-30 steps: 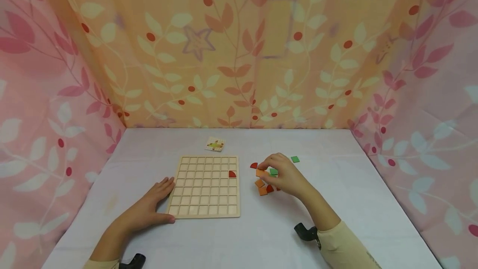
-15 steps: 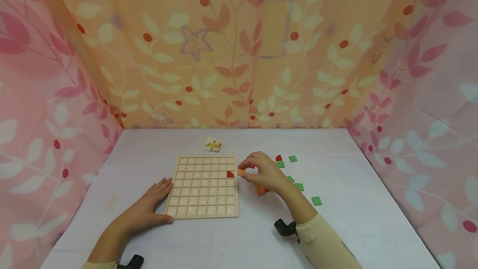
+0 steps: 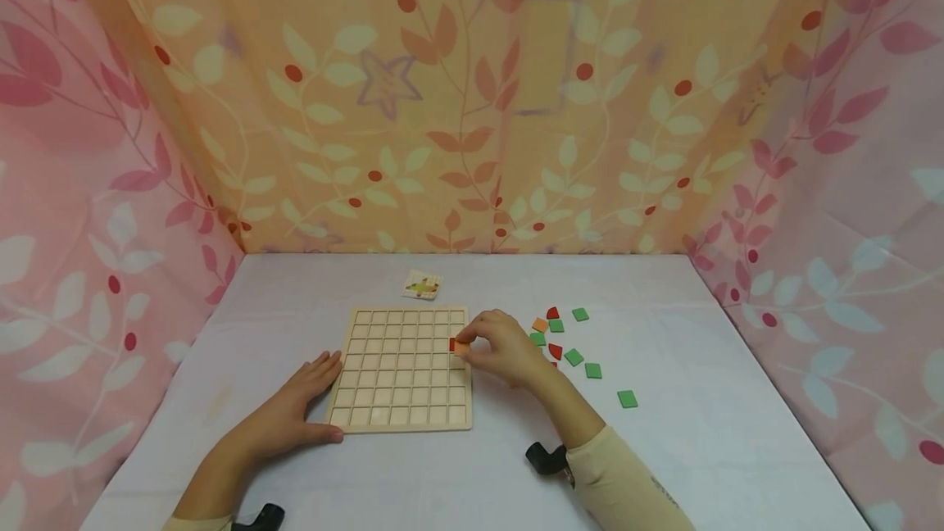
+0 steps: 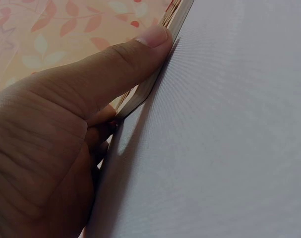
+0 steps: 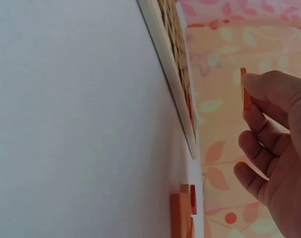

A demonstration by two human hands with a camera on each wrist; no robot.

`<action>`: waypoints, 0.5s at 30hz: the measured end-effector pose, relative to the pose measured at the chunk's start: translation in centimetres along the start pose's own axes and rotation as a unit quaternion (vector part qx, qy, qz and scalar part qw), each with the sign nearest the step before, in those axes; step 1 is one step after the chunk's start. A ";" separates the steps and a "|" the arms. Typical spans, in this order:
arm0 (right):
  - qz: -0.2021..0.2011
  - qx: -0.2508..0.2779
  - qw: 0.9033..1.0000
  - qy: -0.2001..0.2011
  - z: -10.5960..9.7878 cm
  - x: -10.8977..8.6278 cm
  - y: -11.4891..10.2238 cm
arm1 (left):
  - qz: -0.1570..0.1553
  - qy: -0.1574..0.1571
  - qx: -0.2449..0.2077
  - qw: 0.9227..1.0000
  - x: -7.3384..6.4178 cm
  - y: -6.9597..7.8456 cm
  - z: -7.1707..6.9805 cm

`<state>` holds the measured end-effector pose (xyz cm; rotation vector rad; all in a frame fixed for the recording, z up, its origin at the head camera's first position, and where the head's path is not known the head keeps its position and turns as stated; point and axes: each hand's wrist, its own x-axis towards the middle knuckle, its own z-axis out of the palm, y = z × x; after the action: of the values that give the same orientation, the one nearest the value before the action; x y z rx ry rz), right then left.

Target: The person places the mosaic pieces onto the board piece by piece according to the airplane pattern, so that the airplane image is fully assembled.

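Note:
My right hand (image 3: 505, 348) pinches an orange square tile (image 3: 461, 348) between thumb and fingers, over the right side of a wooden grid board (image 3: 398, 386). In the right wrist view the orange tile (image 5: 246, 94) is seen edge-on, raised off the board. A red quarter-circle piece (image 3: 452, 344) sits in a cell of the board's rightmost column, partly covered by the tile. My left hand (image 3: 298, 404) rests along the board's left edge, fingers extended; in the left wrist view the thumb (image 4: 140, 49) presses the board's rim.
Right of the board lie several green tiles (image 3: 593, 370), red quarter-circle pieces (image 3: 555, 351) and an orange tile (image 3: 541, 324); my right hand hides part of the pile. A small pattern card (image 3: 423, 285) lies behind the board. Patterned cloth walls enclose the white table (image 3: 428, 482).
My right hand has taken the orange tile from the pile and carried it left to over the board's right edge. My left hand has stayed at the board.

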<state>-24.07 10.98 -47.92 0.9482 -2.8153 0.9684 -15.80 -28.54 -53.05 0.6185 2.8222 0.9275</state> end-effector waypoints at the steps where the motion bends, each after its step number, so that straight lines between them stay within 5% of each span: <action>1: 0.002 -0.001 1.000 -0.003 0.2 0.0 0.1 | -0.001 -0.001 0.000 1.000 0.0 0.1 0.0; 15: 0.013 -0.051 0.999 -0.006 2.1 0.1 0.4 | 0.002 0.002 -0.011 1.000 0.0 -0.1 -0.1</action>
<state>-24.02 9.98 -49.81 0.9121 -2.8627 0.8140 -15.87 -28.64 -53.06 0.6195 2.8120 0.9587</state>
